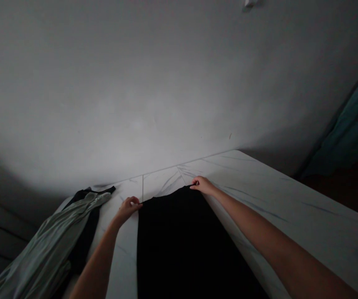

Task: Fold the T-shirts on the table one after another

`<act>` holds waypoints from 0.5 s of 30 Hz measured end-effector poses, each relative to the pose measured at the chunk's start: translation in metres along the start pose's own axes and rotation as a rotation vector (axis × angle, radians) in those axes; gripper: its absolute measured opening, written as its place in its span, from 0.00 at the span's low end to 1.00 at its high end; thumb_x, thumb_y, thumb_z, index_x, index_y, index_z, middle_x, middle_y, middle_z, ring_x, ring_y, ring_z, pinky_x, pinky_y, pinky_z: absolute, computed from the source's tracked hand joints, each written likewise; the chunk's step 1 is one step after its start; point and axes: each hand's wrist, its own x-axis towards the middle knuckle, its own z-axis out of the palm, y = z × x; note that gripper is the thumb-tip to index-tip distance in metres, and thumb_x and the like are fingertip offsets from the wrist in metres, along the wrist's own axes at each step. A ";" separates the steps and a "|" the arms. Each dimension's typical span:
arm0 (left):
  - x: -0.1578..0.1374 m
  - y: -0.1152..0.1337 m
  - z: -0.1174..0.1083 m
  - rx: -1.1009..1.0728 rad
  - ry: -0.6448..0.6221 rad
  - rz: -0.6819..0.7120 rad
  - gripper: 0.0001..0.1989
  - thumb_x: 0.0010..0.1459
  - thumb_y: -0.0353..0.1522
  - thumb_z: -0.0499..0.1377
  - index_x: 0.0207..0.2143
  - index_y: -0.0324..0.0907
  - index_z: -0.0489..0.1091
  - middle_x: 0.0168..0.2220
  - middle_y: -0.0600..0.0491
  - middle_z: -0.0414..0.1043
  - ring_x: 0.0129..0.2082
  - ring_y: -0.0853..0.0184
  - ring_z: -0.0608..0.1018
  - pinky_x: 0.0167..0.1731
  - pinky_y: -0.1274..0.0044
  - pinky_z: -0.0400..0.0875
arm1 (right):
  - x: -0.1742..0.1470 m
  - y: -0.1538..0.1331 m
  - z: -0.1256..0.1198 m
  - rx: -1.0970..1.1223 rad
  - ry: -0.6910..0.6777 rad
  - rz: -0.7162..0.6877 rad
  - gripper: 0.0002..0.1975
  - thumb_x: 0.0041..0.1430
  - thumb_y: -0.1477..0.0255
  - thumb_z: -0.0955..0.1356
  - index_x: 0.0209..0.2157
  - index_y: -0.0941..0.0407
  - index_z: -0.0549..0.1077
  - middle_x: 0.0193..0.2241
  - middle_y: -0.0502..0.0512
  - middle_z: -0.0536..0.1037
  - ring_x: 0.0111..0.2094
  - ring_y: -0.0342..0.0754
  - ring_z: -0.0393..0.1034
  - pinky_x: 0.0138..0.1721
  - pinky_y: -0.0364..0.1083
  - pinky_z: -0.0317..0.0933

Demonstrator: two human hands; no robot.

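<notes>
Apparently straightening a black garment [181,245] on the tabletop [291,199], pinching its far corners in closed thumb-and-finger grips of left hand [128,210] and right hand [203,185]; seemingly calling next for even, gentle tension.

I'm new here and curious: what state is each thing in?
Black garment: spread out
Left grip: pinching its far left corner
Right grip: pinching its far right corner
Pale green garment: rumpled
Dark cloth: partly covered by it
Teal cloth: too dim to tell

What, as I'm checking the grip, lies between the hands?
The head view shows black cloth, its top edge running from left hand to right hand.
</notes>
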 end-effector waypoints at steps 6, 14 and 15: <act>-0.008 0.021 -0.003 -0.311 -0.048 0.117 0.13 0.45 0.42 0.62 0.25 0.42 0.65 0.32 0.54 0.70 0.33 0.66 0.69 0.36 0.75 0.63 | 0.005 0.005 0.003 0.053 -0.048 -0.040 0.10 0.54 0.65 0.70 0.30 0.57 0.76 0.30 0.54 0.79 0.31 0.47 0.70 0.34 0.45 0.61; -0.012 0.023 0.000 -0.454 -0.089 0.060 0.15 0.48 0.42 0.60 0.25 0.43 0.60 0.35 0.54 0.72 0.35 0.66 0.69 0.37 0.75 0.61 | 0.010 0.006 -0.002 0.048 -0.142 -0.116 0.11 0.53 0.63 0.71 0.26 0.57 0.75 0.25 0.51 0.75 0.28 0.45 0.65 0.30 0.43 0.55; -0.012 0.022 -0.001 -0.467 -0.086 0.063 0.14 0.49 0.42 0.60 0.25 0.43 0.60 0.36 0.53 0.72 0.36 0.66 0.69 0.37 0.75 0.61 | 0.011 0.006 -0.003 0.049 -0.149 -0.122 0.11 0.53 0.63 0.71 0.26 0.57 0.74 0.25 0.51 0.75 0.27 0.45 0.65 0.30 0.43 0.55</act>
